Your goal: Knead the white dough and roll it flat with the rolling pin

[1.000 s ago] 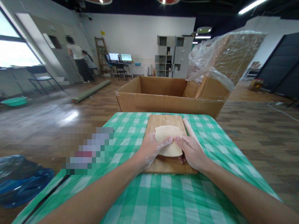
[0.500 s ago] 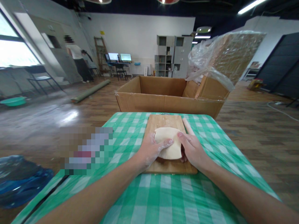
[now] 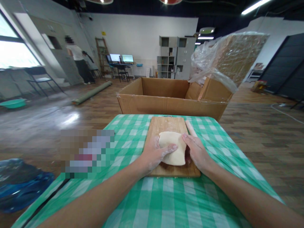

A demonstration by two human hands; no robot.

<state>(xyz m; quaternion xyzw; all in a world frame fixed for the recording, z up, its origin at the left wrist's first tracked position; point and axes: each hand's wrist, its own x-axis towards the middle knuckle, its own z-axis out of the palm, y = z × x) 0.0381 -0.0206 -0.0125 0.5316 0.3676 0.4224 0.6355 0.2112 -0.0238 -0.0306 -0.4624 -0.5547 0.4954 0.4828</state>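
Dough (image 3: 173, 148), a pale folded slab, lies on the near half of a wooden cutting board (image 3: 167, 126), with both hands closed on it from either side. The left hand (image 3: 154, 153), dusted with flour, cups the dough's left edge, its thumb laid across the top of the slab. The right hand (image 3: 196, 152) presses against the right edge, fingers curled down the side and the forefinger reaching over the upper corner. The far half of the board is bare wood.

Just beside the board's right edge lies a wooden rolling pin (image 3: 190, 127), its near end hidden behind the right hand. Board and pin rest on a table under a green and white checked tablecloth (image 3: 154, 202).

Beyond the far edge of the table stands a large open cardboard box (image 3: 169, 99); its inner walls show, but the bottom is hidden, so I cannot tell what it holds. At its right end a cardboard flap wrapped in clear plastic film (image 3: 225, 58) rises above the rim.

At the left, below table level, sits a crumpled blue plastic bag (image 3: 21, 183). Farther off on the floor are a green basin (image 3: 13, 103), whose contents cannot be made out, and a rolled mat (image 3: 92, 91). Two people (image 3: 79, 63) stand near the far wall.
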